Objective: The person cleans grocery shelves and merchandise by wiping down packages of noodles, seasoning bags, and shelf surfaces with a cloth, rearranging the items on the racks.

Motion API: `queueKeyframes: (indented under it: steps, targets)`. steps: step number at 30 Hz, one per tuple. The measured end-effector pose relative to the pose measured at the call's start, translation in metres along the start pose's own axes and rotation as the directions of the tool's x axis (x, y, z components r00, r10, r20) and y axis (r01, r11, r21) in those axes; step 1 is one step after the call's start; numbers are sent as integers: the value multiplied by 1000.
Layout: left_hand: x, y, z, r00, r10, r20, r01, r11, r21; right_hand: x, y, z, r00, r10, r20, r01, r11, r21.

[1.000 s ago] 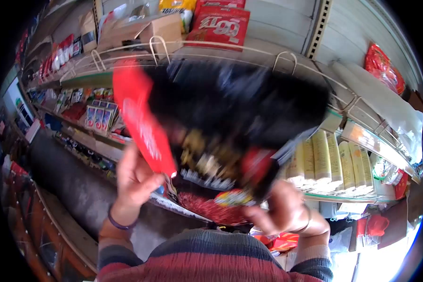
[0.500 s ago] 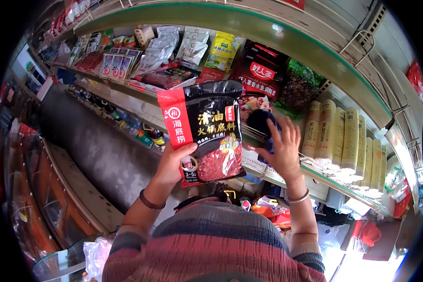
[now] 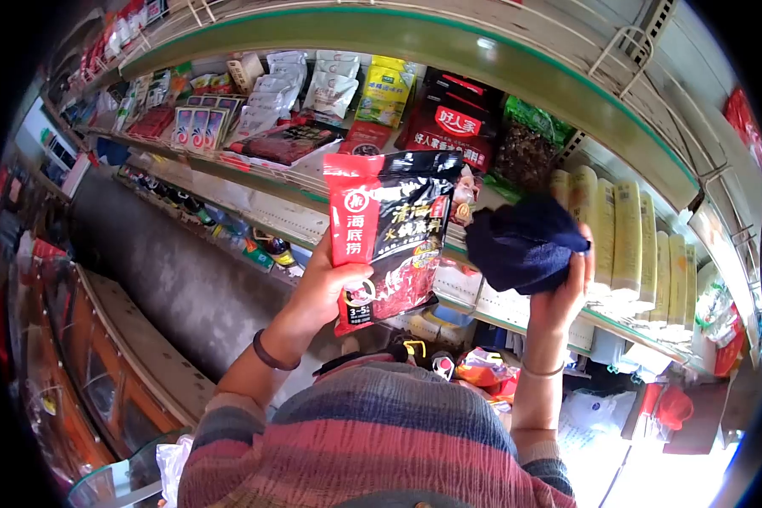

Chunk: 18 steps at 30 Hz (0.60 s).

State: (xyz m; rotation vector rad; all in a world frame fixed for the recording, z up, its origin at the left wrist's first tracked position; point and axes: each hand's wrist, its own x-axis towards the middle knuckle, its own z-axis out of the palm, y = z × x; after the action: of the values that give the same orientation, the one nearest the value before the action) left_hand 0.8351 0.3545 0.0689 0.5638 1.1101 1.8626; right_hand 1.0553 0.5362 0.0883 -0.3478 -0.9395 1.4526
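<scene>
A red and black packet of hotpot soup base (image 3: 391, 245) is upright in front of my chest. My left hand (image 3: 324, 279) grips its lower left edge, thumb on the front and the other fingers hidden behind. To the right, my right hand (image 3: 565, 292) holds up a crumpled dark navy cloth (image 3: 525, 243), with fingers wrapped around its right side. The cloth is in front of the shelf edge, apart from the packet. Behind them, a black and red seasoning packet (image 3: 457, 127) stands on the shelf.
Yellow-wrapped cylindrical packs (image 3: 625, 241) stand on the shelf at right. A bag of dark dried goods (image 3: 529, 144), a yellow pouch (image 3: 385, 91) and silver pouches (image 3: 330, 89) line the back. Wooden-framed cabinets (image 3: 110, 381) stand at left. A shelf rail (image 3: 415, 30) runs overhead.
My right hand has taken hold of the dark cloth and lifted it off the shelf, toward the right. The packet in my left hand has shifted slightly right and turned a little.
</scene>
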Motion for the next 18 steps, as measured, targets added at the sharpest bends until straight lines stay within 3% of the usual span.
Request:
queueKeyframes:
  steps: [2,3,4,5,6,7,10,12,15,17,18]
  targets:
    - [2,-1,17,999,0,34,0,1000,24,-25,-17,44,984,-153,91,160,984,-75]
    - [4,-9,19,995,-14,97,6,997,80,-34,-10,54,920,-325,221,385,859,-337]
    - [3,-10,28,978,30,207,-60,989,137,-33,-15,73,763,-288,579,625,560,-545]
    - [-2,-8,38,964,102,247,-175,940,292,-32,-19,91,489,-207,848,868,210,-450]
    - [-7,-8,46,939,169,299,-290,855,429,-44,2,101,474,-202,857,880,121,-458]
    - [-3,-21,45,942,169,290,-245,937,249,-49,9,103,413,-197,889,907,6,-421]
    - [0,-12,37,900,155,408,-358,798,485,-28,-5,97,376,-250,892,926,84,-367]
    - [-2,-6,41,917,83,391,-246,888,388,-12,-8,84,382,-292,877,923,65,-380]
    - [-3,2,38,901,8,433,-183,914,363,7,-8,57,459,-289,840,881,23,-473]
    - [-5,2,39,920,-14,391,-153,907,393,17,-3,39,666,-317,675,743,197,-640]
    - [-6,3,40,928,-30,371,-135,902,411,19,-4,32,810,-331,483,582,361,-729]
